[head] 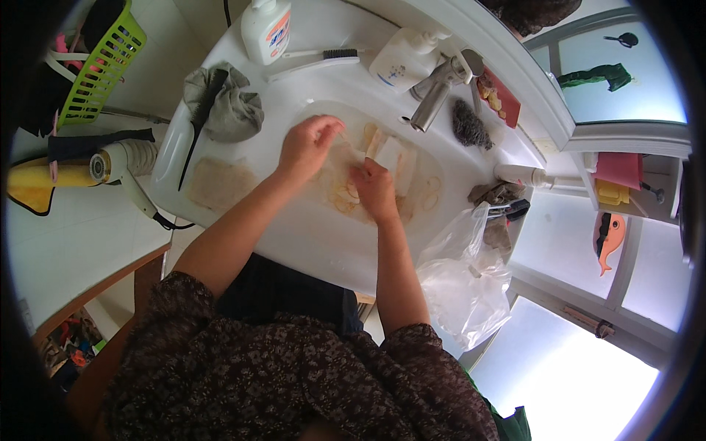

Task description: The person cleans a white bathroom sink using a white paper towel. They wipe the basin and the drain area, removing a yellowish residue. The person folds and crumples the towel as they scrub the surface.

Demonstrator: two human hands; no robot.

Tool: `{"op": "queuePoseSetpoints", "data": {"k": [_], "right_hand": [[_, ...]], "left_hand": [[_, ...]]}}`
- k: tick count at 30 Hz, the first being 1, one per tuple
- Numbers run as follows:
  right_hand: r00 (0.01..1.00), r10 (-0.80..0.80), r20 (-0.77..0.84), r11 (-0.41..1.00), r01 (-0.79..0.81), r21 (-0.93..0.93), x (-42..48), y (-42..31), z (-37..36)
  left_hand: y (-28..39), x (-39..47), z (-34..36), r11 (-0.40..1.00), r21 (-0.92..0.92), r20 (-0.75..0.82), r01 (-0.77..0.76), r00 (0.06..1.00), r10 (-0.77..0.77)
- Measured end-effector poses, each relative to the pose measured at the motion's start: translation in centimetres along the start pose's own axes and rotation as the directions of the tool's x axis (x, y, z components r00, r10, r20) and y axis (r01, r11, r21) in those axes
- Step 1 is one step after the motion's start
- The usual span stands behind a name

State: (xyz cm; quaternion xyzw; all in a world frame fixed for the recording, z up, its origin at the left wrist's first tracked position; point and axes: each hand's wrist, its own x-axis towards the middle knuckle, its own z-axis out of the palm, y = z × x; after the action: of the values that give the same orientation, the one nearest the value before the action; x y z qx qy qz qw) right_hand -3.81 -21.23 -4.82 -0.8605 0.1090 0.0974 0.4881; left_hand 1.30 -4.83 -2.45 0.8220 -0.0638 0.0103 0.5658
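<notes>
My left hand (309, 146) is over the white washbasin (325, 248), thumb and fingertips pinched together on a thin, pale, translucent piece (346, 144). Lower and to its right, my right hand (378, 187) has its fingers closed at the other end of this piece, which is blurred. Shallow cloudy water lies in the bowl beneath both hands. In it are several yellowish rings (345, 203), perhaps rubber bands, and a pale, flat translucent piece (392, 160) right of my right hand. A beige, flat, wet-looking piece (220, 184) rests on the basin's left rim.
A grey cloth (234, 107) with a black comb (207, 110) lies on the left rim. Behind are a pump bottle (266, 30), a brush (341, 53), another pump bottle (402, 60) and the metal faucet (433, 105). A plastic bag (469, 286) hangs at right; a hair dryer (129, 184) is left.
</notes>
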Motion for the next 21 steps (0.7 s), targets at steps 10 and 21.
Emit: {"op": "queuePoseSetpoints", "data": {"k": [10, 21], "right_hand": [[0.95, 0.263, 0.17, 0.452, -0.277, 0.848, 0.1, 0.2, -1.8], [0.941, 0.247, 0.23, 0.292, -0.298, 0.909, 0.5, 1.1, -1.3]], "left_hand": [[-2.1, -2.6, -0.4, 0.83, 0.53, 0.146, -0.174, 0.983, 0.113], [-1.1, -3.7, 0.7, 0.902, 0.432, 0.101, 0.026, 0.992, -0.077]]}}
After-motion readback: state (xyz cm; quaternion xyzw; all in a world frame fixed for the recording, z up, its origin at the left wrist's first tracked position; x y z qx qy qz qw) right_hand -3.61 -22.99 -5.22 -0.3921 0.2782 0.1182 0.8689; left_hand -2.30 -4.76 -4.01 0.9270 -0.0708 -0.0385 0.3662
